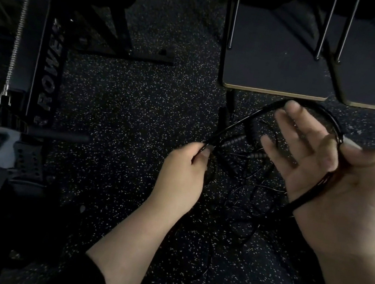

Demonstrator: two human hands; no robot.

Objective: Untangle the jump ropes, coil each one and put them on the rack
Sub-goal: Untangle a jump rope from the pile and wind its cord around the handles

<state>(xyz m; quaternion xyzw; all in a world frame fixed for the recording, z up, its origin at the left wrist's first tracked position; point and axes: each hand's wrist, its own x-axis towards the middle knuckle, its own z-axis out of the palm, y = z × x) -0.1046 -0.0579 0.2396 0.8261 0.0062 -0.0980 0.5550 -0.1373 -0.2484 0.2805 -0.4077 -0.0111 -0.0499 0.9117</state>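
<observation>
Your left hand (185, 166) pinches black jump rope (240, 123) taut for winding; right hand (319, 166), fingers straight, serves as coil former. Tangled ropes (254, 195) on floor beneath.

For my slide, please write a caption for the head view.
Left hand pinches a black jump rope looped around the open right hand.

A black jump rope (237, 124) arcs as a loop above the floor, running from lower left, up over the far side, and down at right. Beneath it, the remaining ropes (247, 189) lie tangled together, their ribbed black handles (233, 141) pointing leftward.
</observation>
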